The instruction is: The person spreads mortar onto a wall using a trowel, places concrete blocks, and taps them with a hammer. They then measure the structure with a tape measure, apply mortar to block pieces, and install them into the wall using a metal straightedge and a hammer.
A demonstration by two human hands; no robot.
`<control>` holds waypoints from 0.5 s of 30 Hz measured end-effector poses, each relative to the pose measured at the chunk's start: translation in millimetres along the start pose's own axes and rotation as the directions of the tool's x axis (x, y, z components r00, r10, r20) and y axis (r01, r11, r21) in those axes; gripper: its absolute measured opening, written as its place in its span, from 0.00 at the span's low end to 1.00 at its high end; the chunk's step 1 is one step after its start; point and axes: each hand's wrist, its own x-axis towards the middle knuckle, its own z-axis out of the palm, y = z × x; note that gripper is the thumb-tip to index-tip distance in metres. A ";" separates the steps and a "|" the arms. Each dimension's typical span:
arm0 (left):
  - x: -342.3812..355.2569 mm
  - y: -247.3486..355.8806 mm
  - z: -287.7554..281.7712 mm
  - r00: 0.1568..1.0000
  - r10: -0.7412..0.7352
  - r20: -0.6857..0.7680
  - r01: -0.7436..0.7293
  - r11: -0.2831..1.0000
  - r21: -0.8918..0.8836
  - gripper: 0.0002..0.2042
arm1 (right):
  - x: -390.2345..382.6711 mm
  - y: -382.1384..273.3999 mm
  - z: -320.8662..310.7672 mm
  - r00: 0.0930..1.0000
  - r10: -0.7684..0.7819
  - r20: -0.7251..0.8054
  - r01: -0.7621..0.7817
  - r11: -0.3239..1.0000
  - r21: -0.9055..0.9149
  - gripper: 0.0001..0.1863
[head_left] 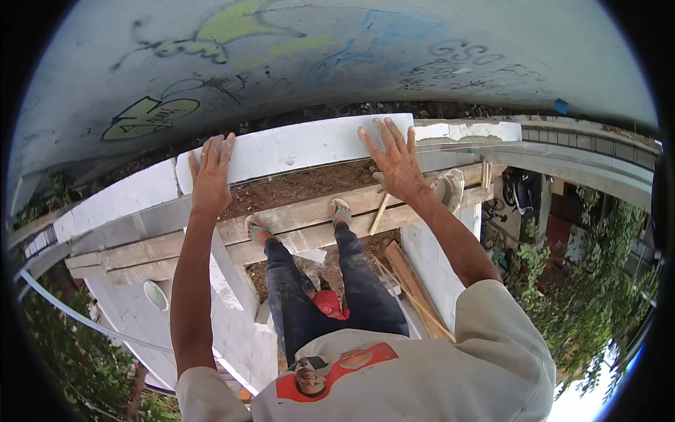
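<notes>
Both hands rested flat, fingers spread and pinching nothing, on a large white lightweight masonry block (295, 146) that lay lengthwise on top of a wall course. The left hand (211, 172) pressed on the block's left end and the right hand (395, 158) on its right end; this wide, symmetrical placement likely served to steady the block and keep it level. The block sat in line with a neighbouring white block (116, 200) on the left and another white block (467, 131) on the right, which suggested alignment with the existing course. Behind it stood a grey concrete wall (337, 56) marked with graffiti. The person stood on wooden planks (309, 214) laid across the opening, one sandalled foot (259, 231) to the left and the other foot (340, 209) to the right, apparently as a working platform at block height. Brown soil or mortar debris (295, 184) lay between the planks and the block. Loose timber strips (415, 288) leaned below on the right, beside a lower white block wall (439, 264). A red object (328, 302) showed between the legs; its kind could not be determined. Green foliage (583, 281) filled the right margin.
</notes>
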 end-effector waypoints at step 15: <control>58.3 194.7 42.3 0.898 0.410 0.158 -0.434 0.884 0.173 0.61 | -377.7 -51.5 527.4 0.054 0.652 0.756 -0.906 -0.285 0.311 0.38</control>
